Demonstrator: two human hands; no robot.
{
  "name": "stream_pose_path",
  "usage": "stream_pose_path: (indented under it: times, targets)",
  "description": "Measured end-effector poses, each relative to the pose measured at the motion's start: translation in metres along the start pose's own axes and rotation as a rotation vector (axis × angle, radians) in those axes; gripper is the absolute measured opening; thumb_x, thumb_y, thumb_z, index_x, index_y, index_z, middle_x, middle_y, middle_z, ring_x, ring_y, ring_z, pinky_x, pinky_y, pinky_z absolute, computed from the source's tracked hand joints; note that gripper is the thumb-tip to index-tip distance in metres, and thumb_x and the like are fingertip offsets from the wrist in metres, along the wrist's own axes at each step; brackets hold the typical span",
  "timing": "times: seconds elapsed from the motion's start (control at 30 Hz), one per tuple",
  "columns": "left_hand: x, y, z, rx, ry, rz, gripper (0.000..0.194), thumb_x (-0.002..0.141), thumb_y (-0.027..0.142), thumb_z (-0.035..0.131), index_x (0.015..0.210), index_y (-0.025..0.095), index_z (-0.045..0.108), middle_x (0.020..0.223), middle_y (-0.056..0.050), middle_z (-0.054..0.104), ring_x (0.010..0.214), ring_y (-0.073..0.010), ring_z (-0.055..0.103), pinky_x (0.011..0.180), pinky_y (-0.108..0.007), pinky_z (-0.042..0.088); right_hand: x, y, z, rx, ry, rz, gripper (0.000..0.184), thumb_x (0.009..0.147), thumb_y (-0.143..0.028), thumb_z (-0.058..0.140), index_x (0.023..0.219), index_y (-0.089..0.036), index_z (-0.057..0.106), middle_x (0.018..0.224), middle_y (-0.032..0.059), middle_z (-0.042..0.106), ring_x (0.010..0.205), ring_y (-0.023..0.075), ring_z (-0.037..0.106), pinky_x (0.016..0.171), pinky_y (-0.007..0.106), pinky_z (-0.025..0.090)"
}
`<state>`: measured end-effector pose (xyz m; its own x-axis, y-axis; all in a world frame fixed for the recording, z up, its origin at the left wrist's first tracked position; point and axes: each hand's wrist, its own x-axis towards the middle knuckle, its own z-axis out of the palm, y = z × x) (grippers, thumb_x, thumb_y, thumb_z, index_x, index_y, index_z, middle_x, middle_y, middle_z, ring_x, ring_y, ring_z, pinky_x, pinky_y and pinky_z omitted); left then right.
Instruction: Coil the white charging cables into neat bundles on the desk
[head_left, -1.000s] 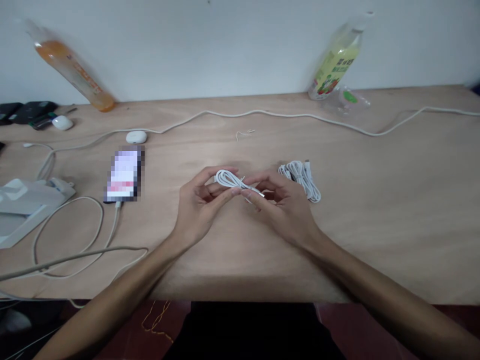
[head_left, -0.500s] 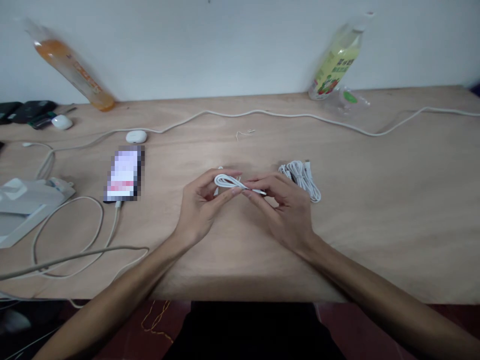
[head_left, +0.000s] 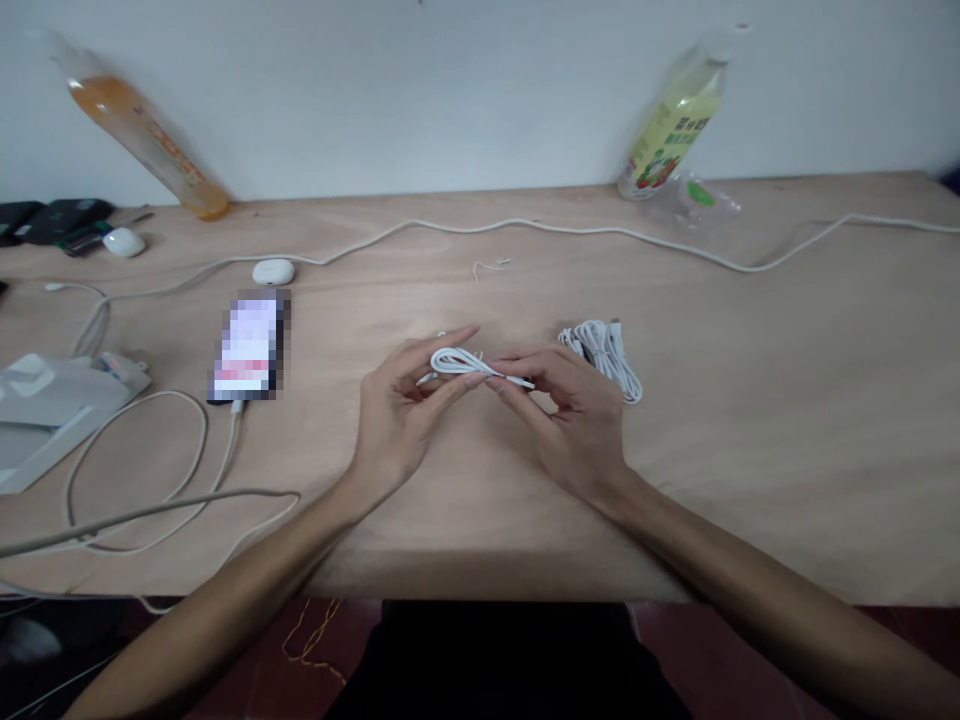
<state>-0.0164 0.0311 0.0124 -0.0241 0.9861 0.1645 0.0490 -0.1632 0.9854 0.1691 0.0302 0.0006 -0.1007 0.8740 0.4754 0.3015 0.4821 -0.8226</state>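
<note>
- Orange bottle (head_left: 142, 135): far left corner of the worktop (head_left: 750, 450), leaning against the wall, neck up and to the left.
- Dark flat items (head_left: 45, 220): far left edge, beside a small white oval object (head_left: 124, 242).
- White packet (head_left: 45, 405): left edge, lying flat.
- Looped charging cord (head_left: 142, 470): near left corner, running up to the foot of the phone.
- Phone (head_left: 249, 345): left of centre, face up, long axis running from near edge to far edge.
- White earbud case (head_left: 272, 271): just beyond the phone, beside the long cord.
- Long white cord (head_left: 570, 230): crosses the worktop from left edge to right edge along the far side.
- Left hand (head_left: 397, 415): centre of the worktop, thumb and fingers pinched on the left, looped end of the small white cable.
- Small white cable (head_left: 469, 365): held between both hands just above the centre of the worktop; folded into a slim bundle, long axis lying left to right, loop to the left, straight end pointing right and slightly toward the near edge.
- Right hand (head_left: 574, 420): right of centre, fingertips closed on the cable's right end.
- Coiled white cable bundle (head_left: 604, 358): on the worktop just beyond the right hand, long axis slanting from far left to near right.
- Green bottle (head_left: 675, 115): far edge, right of centre, leaning against the wall.
- Clear plastic wrapper (head_left: 694, 198): at the green bottle's foot.
</note>
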Motion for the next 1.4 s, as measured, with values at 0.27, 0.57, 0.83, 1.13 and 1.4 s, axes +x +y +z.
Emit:
stream_pose_path:
  times: [0.27, 0.57, 0.83, 1.13, 1.4]
  targets:
    - [-0.002, 0.000, 0.001, 0.009, 0.011, -0.022, 0.047, 0.083, 0.039, 0.095, 0.127, 0.024, 0.085, 0.114, -0.006, 0.088, 0.100, -0.0234, 0.083, 0.096, -0.038, 0.069, 0.000, 0.001, 0.001, -0.029, 0.003, -0.008, 0.012, 0.102, -0.025, 0.075, 0.103, -0.033, 0.084, 0.103, 0.0026, 0.084, 0.097, 0.0242, 0.078, 0.081, 0.040, 0.068]
    - [-0.005, 0.003, 0.003, -0.011, 0.038, -0.081, 0.048, 0.084, 0.048, 0.093, 0.124, 0.021, 0.085, 0.107, -0.006, 0.089, 0.100, -0.0269, 0.085, 0.092, -0.043, 0.073, 0.002, 0.004, 0.000, -0.042, -0.046, -0.013, 0.012, 0.103, -0.025, 0.075, 0.102, -0.032, 0.084, 0.102, 0.0023, 0.084, 0.095, 0.0236, 0.078, 0.082, 0.039, 0.064]
    - [-0.001, 0.006, 0.000, 0.018, -0.021, -0.004, 0.033, 0.080, 0.043, 0.098, 0.103, 0.022, 0.085, 0.099, -0.004, 0.087, 0.090, -0.0233, 0.085, 0.084, -0.035, 0.073, 0.009, 0.010, -0.010, 0.006, -0.172, 0.044, 0.012, 0.104, -0.028, 0.074, 0.101, -0.032, 0.086, 0.100, 0.0015, 0.082, 0.090, 0.0214, 0.076, 0.077, 0.035, 0.059]
    - [-0.001, 0.004, -0.001, 0.110, -0.044, 0.016, 0.017, 0.083, 0.036, 0.096, 0.087, 0.024, 0.084, 0.084, -0.002, 0.085, 0.071, -0.0171, 0.077, 0.064, -0.026, 0.064, 0.016, 0.006, -0.013, 0.025, -0.190, 0.145, 0.015, 0.101, -0.032, 0.076, 0.088, -0.027, 0.082, 0.088, 0.0007, 0.082, 0.083, 0.0208, 0.073, 0.081, 0.037, 0.058]
    - [0.000, 0.003, -0.003, 0.109, -0.076, 0.008, 0.016, 0.085, 0.035, 0.093, 0.089, 0.023, 0.084, 0.081, -0.002, 0.083, 0.069, -0.0168, 0.075, 0.063, -0.027, 0.061, 0.020, 0.005, -0.015, 0.102, -0.261, 0.131, 0.013, 0.104, -0.031, 0.070, 0.107, -0.029, 0.082, 0.105, 0.0014, 0.084, 0.095, 0.0221, 0.075, 0.089, 0.039, 0.060]
